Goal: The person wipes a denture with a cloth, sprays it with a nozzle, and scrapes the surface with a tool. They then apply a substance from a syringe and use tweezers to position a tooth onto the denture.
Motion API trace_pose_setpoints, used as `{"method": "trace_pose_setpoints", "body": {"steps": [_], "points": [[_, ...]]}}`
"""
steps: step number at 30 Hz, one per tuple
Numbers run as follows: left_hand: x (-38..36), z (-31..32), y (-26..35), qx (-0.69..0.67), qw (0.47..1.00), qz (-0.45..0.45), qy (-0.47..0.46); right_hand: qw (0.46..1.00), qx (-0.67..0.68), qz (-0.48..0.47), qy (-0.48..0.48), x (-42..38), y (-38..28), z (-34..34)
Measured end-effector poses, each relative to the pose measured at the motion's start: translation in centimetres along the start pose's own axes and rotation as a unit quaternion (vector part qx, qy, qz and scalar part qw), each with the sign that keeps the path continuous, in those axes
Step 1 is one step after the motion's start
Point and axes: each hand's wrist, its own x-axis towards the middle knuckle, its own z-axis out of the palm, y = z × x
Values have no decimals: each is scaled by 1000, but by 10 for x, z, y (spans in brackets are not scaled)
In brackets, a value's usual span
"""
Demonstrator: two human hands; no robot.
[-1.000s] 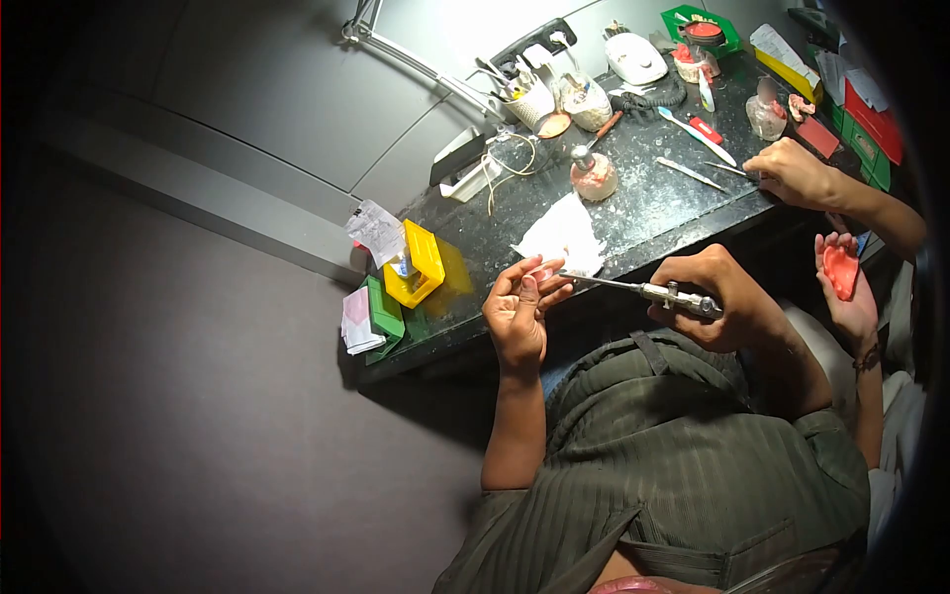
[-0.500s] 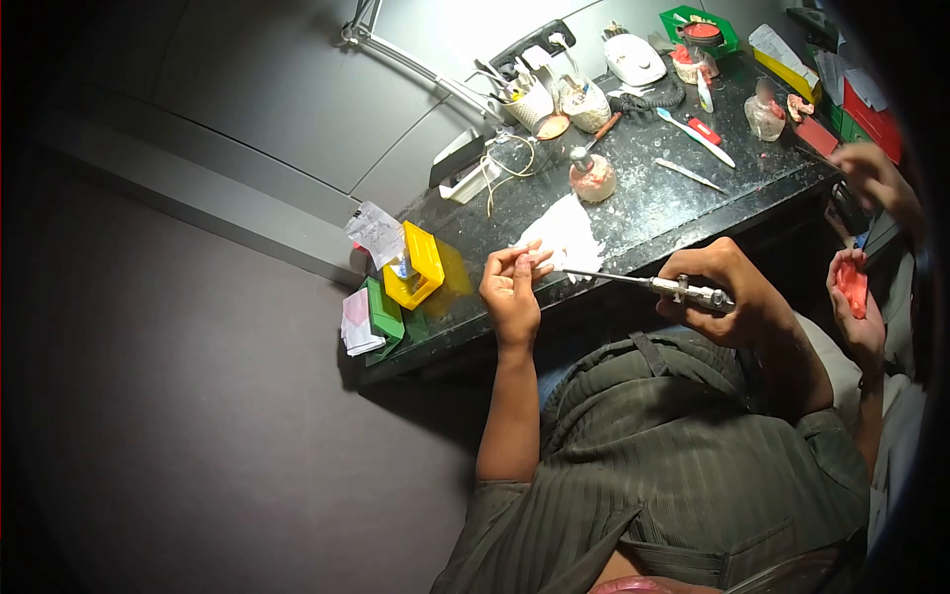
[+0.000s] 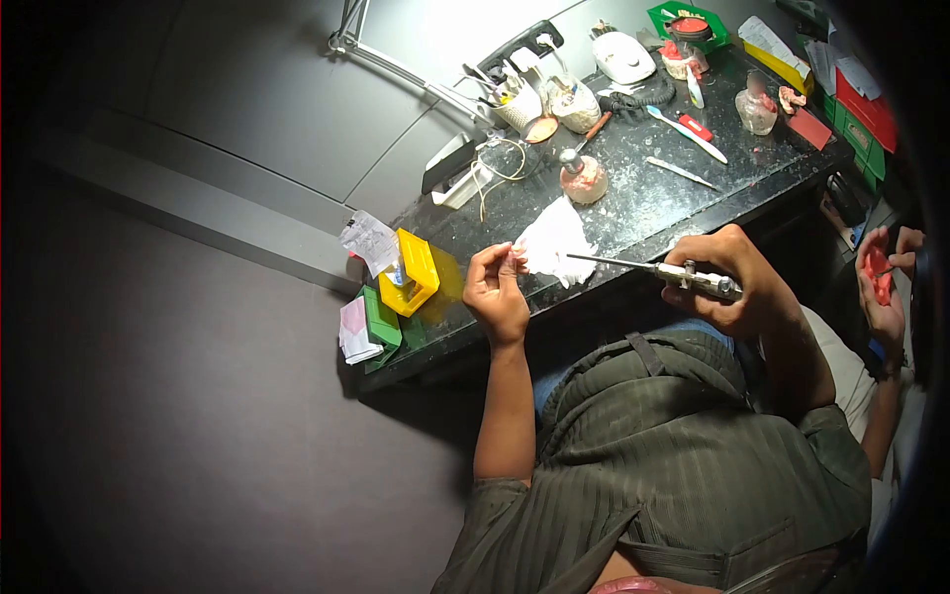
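My right hand [image 3: 717, 275] grips a metal blow gun [image 3: 700, 280], its long thin nozzle pointing left over the bench edge. A small gap lies between the nozzle tip and my left hand [image 3: 500, 297]. The thumb and fingers of my left hand are pinched together around something small that I cannot make out. Just behind both hands is a crumpled white tissue [image 3: 556, 241] on the black bench [image 3: 633, 213]. A glass bottle with a metal cap and pinkish contents [image 3: 584, 182] stands beyond the tissue.
Yellow bin [image 3: 414, 272] and green bin [image 3: 380, 319] sit at the bench's left end. A toothbrush [image 3: 688, 136], a white slim tool [image 3: 683, 172] and a lamp arm [image 3: 411, 81] are farther back. At right, another person's hands hold a red piece [image 3: 877, 275].
The nozzle tip and my left hand have drawn apart, with my left hand shifting slightly left. The other person's hands have come together at the red piece.
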Motion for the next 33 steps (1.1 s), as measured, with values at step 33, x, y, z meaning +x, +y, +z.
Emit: {"method": "trace_pose_setpoints", "body": {"steps": [33], "points": [[-14,5,-2,187,953,239,20,997,-36,16,68,5,10,2]]}}
